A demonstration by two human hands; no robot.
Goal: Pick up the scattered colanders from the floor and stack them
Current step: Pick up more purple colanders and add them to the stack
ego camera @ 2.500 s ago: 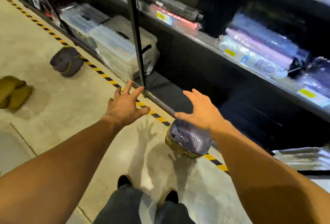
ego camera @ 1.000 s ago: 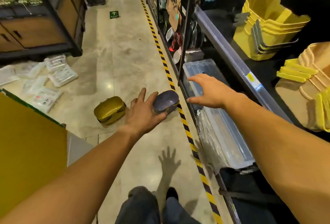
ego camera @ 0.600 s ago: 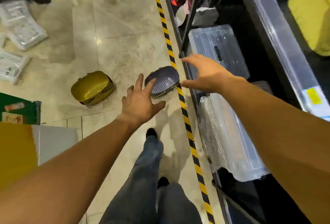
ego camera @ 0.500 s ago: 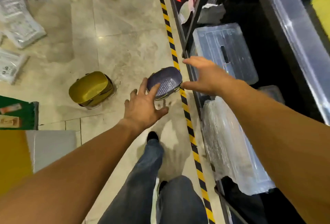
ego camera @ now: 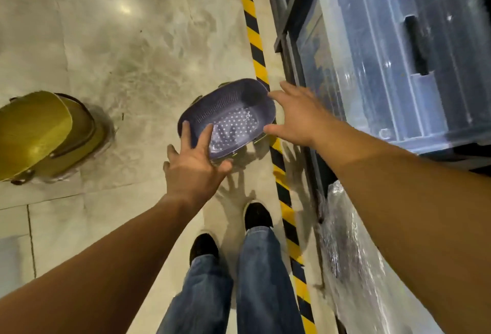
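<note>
Compared with half a second back, we see the view tipped further down: the packets at 10 o'clock have dropped out of sight, the clear storage bin (ego camera: 393, 49) fills the 1 o'clock corner, and both of our hands have closed in on the purple colander (ego camera: 231, 118).

That colander sits on the tiled floor (ego camera: 119, 41) right of center, mouth up, its perforated base showing, its right end over the yellow-and-black tape (ego camera: 252, 27). Our left hand (ego camera: 195, 166) reaches in from 7 o'clock with 2 straight fingers lying over the near rim; we cannot tell whether they touch it. Our right hand (ego camera: 297, 115) comes from 4 o'clock, fingers spread, thumb beside the rim's right edge; neither hand grips anything.

Well apart at 9 o'clock lies the gold colander stack (ego camera: 45, 134), tipped on its side. Along 3 to 5 o'clock runs the shelf frame (ego camera: 287, 35) with a plastic-wrapped bundle (ego camera: 353, 262) below the bin. At 6 o'clock stand our 2 dark shoes (ego camera: 257, 216) and jeans (ego camera: 263, 280).
</note>
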